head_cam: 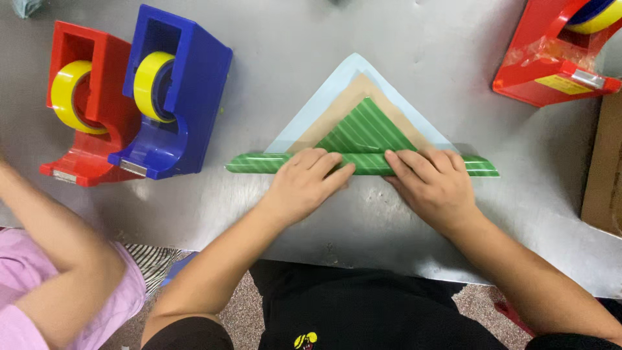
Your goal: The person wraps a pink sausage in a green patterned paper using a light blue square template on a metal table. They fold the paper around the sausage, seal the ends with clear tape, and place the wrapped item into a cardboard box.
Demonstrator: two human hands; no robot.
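Observation:
A stack of paper sheets lies on the metal table (363, 220): a pale blue sheet (337, 81), a tan sheet (343, 104) and a green striped sheet (366, 126), forming a triangle. Its near edge is rolled into a long green striped roll (253, 163). My left hand (304, 185) presses flat on the roll left of centre. My right hand (431, 181) presses on it right of centre. The fingertips of both hands nearly meet at the middle.
A red tape dispenser (84, 110) and a blue tape dispenser (178, 97) with yellow rolls stand at the left. Another red dispenser (551, 58) is at the top right. A cardboard box (606, 168) sits at the right edge. Another person's arm (58, 253) in pink is at the lower left.

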